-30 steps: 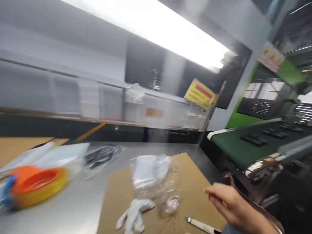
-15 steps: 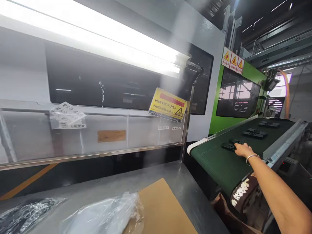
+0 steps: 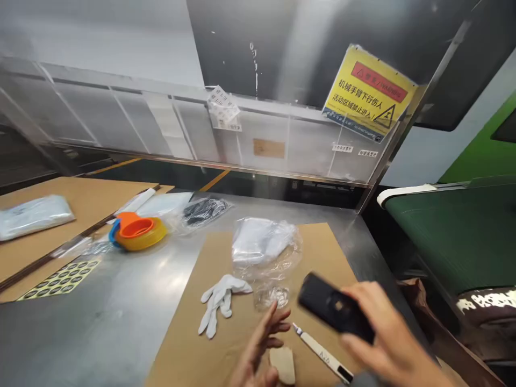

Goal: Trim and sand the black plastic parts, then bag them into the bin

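My right hand [image 3: 377, 328] holds a black rectangular part [image 3: 336, 306] above the cardboard sheet [image 3: 183, 328], its fingers along the part's right end. My left hand [image 3: 262, 346] is at the bottom centre with its fingers apart and nothing in it. Below the black part lies a white pen-like tool [image 3: 322, 352] marked A26. A small beige block [image 3: 282, 364] sits just right of my left hand. On the cardboard to the left rests a white glove [image 3: 221, 301]. Clear plastic bags [image 3: 264, 242] lie further back on the sheet.
The green conveyor belt [image 3: 471, 231] stands at the right. Orange and yellow tape rings or scoops [image 3: 139, 231], a sticker sheet [image 3: 60, 279] and a bag of black items [image 3: 205, 209] lie left. Clear panels with a yellow warning sign [image 3: 368, 97] stand behind.
The view has swung left and down to the table. My right hand has moved from the conveyor to above the cardboard, now holding a black part. My left hand has come into view.
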Motion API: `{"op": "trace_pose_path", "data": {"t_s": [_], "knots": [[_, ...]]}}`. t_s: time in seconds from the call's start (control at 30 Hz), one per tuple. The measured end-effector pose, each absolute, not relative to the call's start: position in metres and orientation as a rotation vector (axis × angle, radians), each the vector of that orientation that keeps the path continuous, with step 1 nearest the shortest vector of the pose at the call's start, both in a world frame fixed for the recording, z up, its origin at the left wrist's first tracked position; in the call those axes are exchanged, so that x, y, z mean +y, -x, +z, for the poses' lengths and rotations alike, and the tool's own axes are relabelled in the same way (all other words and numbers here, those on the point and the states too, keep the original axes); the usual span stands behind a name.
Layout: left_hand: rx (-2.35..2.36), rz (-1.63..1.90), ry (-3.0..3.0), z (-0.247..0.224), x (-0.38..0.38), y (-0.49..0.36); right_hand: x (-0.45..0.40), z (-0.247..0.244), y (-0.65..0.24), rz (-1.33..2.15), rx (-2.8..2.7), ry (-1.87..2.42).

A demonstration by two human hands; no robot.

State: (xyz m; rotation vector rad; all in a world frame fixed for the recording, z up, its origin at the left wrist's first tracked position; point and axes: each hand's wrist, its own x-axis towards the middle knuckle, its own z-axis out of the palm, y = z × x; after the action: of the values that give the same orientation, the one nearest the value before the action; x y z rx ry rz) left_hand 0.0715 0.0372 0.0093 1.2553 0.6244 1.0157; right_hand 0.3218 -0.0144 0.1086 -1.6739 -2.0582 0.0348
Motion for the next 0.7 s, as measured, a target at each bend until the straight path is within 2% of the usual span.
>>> {"op": "trace_pose_path", "data": {"t_s": [0.07, 0.17, 0.27, 0.4, 0.5, 0.6, 0.7], "knots": [[0.541, 1.091, -1.097, 0.001, 0.021, -0.08, -0.022, 0.072, -0.257, 0.039, -2.133, 1.437], [0.665, 1.195, -0.881, -0.007, 0.006, -0.069, -0.025, 0.027, -0.208, 0.115, -2.133, 1.358], [0.857, 1.203, -0.95, -0.009, 0.002, -0.038, -0.021, -0.014, -0.198, 0.134, -2.076, 1.538], [0.834, 1.074, -1.365, -0.004, 0.002, -0.004, -0.021, -0.056, -0.196, 0.016, -2.048, 1.763], [0.817, 1.044, -1.621, -0.001, 0.001, 0.007, -0.028, -0.051, -0.192, 0.184, -2.023, 1.698], [0.82, 1.019, -1.733, -0.003, 0.0, 0.012, -0.036, -0.011, -0.184, 0.401, -1.96, 1.445], [0.773, 1.027, -1.783, -0.01, -0.002, 0.014, -0.039, 0.026, -0.171, 0.332, -2.136, 1.052]]}}
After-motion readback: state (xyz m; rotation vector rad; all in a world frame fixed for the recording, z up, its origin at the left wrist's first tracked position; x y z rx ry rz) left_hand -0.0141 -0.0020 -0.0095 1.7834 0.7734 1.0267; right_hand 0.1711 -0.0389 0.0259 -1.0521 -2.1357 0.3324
